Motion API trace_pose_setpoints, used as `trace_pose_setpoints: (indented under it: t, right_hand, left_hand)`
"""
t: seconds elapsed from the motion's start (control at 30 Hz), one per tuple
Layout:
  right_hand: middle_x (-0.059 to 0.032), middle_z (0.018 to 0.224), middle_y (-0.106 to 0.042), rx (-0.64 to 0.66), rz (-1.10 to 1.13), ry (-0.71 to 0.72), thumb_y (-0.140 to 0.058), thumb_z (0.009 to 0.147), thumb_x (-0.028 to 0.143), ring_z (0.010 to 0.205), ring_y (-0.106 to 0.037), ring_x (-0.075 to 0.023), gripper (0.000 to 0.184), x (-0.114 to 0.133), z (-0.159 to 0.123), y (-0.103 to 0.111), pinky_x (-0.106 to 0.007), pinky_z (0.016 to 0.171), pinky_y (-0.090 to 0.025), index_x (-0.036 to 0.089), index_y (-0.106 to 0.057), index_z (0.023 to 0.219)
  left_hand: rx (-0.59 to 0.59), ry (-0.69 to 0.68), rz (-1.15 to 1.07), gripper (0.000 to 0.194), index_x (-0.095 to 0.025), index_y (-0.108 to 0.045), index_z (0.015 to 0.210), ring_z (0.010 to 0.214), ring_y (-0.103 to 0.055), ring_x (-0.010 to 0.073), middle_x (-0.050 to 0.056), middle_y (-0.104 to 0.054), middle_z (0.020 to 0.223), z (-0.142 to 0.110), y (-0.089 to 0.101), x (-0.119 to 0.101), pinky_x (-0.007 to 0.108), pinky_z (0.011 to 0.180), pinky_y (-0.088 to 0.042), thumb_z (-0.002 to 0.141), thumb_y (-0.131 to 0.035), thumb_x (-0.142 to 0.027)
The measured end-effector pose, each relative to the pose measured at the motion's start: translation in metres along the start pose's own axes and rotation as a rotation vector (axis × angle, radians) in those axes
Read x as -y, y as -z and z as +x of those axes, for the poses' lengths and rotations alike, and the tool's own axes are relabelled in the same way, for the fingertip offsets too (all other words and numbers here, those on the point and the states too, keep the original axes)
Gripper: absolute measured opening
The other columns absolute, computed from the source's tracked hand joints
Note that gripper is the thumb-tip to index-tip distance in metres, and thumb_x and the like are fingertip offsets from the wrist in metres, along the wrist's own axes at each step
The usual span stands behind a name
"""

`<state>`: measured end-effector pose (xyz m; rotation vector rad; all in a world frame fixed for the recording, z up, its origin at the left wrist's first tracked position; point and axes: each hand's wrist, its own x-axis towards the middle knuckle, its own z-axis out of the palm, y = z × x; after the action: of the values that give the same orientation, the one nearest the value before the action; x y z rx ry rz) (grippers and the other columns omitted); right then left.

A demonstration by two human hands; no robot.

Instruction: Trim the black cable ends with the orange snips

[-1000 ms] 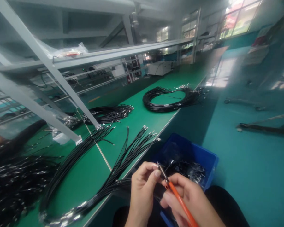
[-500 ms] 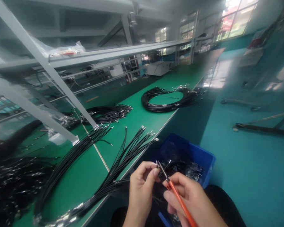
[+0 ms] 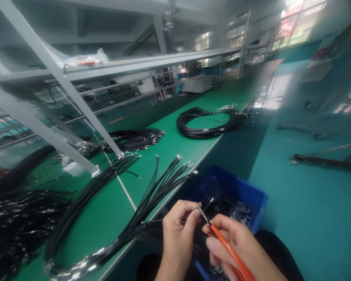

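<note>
At the near edge of the bench, the left hand (image 3: pixel 179 228) has its thumb and forefinger pinched on a small metallic piece (image 3: pixel 198 206), too small to make out fully. To its right, the right hand (image 3: pixel 232 238) has its fingers wrapped around an orange-handled tool (image 3: pixel 230 251), whose slim metal tip meets the piece at the left fingertips; whether the tip is parted cannot be told. Just beyond the hands, a blue bin (image 3: pixel 261 205) contains dark, shiny bits. To the left, a curved bundle of black cables (image 3: pixel 146 199) lies on the green bench (image 3: pixel 169 150), its metal-tipped ends fanned toward the far side. Farther off are a round cable coil (image 3: pixel 200 133) on the right and a second bundle (image 3: pixel 134 138) left of it, near a grey shelf frame (image 3: pixel 86 113). A blurred dark heap (image 3: pixel 20 230) fills the near left.
</note>
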<state>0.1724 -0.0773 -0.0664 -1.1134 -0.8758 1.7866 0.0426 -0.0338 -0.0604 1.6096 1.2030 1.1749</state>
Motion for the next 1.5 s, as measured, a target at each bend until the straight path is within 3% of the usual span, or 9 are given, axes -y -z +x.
trace_pose_setpoints:
  t: [0.33,0.5,0.6,0.8,1.03,1.13,1.27,1.5]
  right_hand:
    - [0.0037,0.048,-0.060,-0.075,-0.061,-0.054,-0.063,0.071,0.033,0.025,-0.035,-0.0029,0.022,-0.002,0.002,0.001,-0.015,0.031,-0.026,0.018,-0.049,0.079]
    - [0.0077,0.046,-0.052,-0.092,-0.165,0.035,-0.065,0.062,0.015,0.041,-0.045,-0.0072,0.016,-0.014,-0.002,0.007,-0.019,0.044,-0.034,0.018,-0.053,0.072]
    - [0.0068,0.055,-0.054,-0.208,-0.142,0.160,-0.067,0.061,0.012,0.049,-0.047,-0.0090,0.021,-0.017,-0.005,0.012,-0.020,0.049,-0.037,0.018,-0.056,0.078]
    - [-0.0009,0.080,-0.064,-0.483,0.049,0.362,-0.072,0.068,0.024,0.074,-0.060,-0.0171,0.036,-0.001,-0.003,0.007,-0.028,0.069,-0.048,0.022,-0.051,0.097]
    - [0.0037,0.070,-0.059,-0.539,0.212,0.401,-0.076,0.064,0.025,0.049,-0.052,-0.0101,0.039,0.008,0.010,-0.004,-0.021,0.045,-0.042,0.021,-0.052,0.095]
    - [0.0024,0.072,-0.060,-0.591,0.125,0.407,-0.075,0.064,0.023,0.061,-0.060,-0.0144,0.037,0.007,0.012,-0.004,-0.024,0.056,-0.049,0.021,-0.053,0.093]
    - [0.0017,0.075,-0.062,-0.594,0.062,0.404,-0.071,0.067,0.021,0.074,-0.064,-0.0178,0.035,0.004,0.012,-0.006,-0.028,0.071,-0.052,0.021,-0.052,0.095]
    - [0.0002,0.081,-0.065,-0.484,0.074,0.371,-0.074,0.067,0.022,0.077,-0.061,-0.0158,0.037,0.001,0.004,0.003,-0.026,0.072,-0.047,0.021,-0.053,0.097]
  left_hand:
    - [-0.012,-0.015,0.041,0.011,-0.019,-0.069,0.073,0.063,-0.060,0.0174,0.002,-0.064,0.068,0.002,-0.004,0.003,0.025,0.061,-0.046,0.078,-0.060,-0.018]
    - [-0.014,-0.062,0.090,0.010,-0.020,-0.069,0.074,0.065,-0.061,0.0182,0.002,-0.066,0.070,0.004,-0.003,0.002,0.025,0.061,-0.045,0.078,-0.060,-0.017]
    - [-0.011,-0.094,0.142,0.009,-0.020,-0.068,0.073,0.064,-0.060,0.0176,0.002,-0.064,0.068,0.003,-0.003,0.000,0.025,0.060,-0.045,0.077,-0.060,-0.017]
    - [0.034,-0.191,0.233,0.009,-0.019,-0.063,0.072,0.062,-0.059,0.0163,0.001,-0.062,0.068,-0.003,-0.007,-0.005,0.023,0.058,-0.043,0.078,-0.060,-0.015]
    - [0.048,-0.301,0.499,0.012,-0.021,-0.062,0.070,0.057,-0.054,0.0158,0.003,-0.059,0.066,-0.010,-0.013,-0.005,0.023,0.054,-0.039,0.080,-0.056,-0.018]
    - [0.028,-0.348,0.603,0.012,-0.022,-0.062,0.071,0.057,-0.055,0.0157,0.002,-0.059,0.066,-0.012,-0.015,-0.003,0.023,0.055,-0.039,0.081,-0.055,-0.019]
    - [0.045,-0.280,0.568,0.013,-0.021,-0.061,0.069,0.057,-0.054,0.0157,0.002,-0.059,0.066,-0.012,-0.014,-0.003,0.023,0.054,-0.039,0.081,-0.055,-0.021]
    - [0.120,-0.057,0.236,0.012,-0.019,-0.059,0.069,0.063,-0.055,0.0145,-0.001,-0.058,0.067,-0.002,0.001,-0.002,0.022,0.058,-0.040,0.081,-0.057,-0.019]
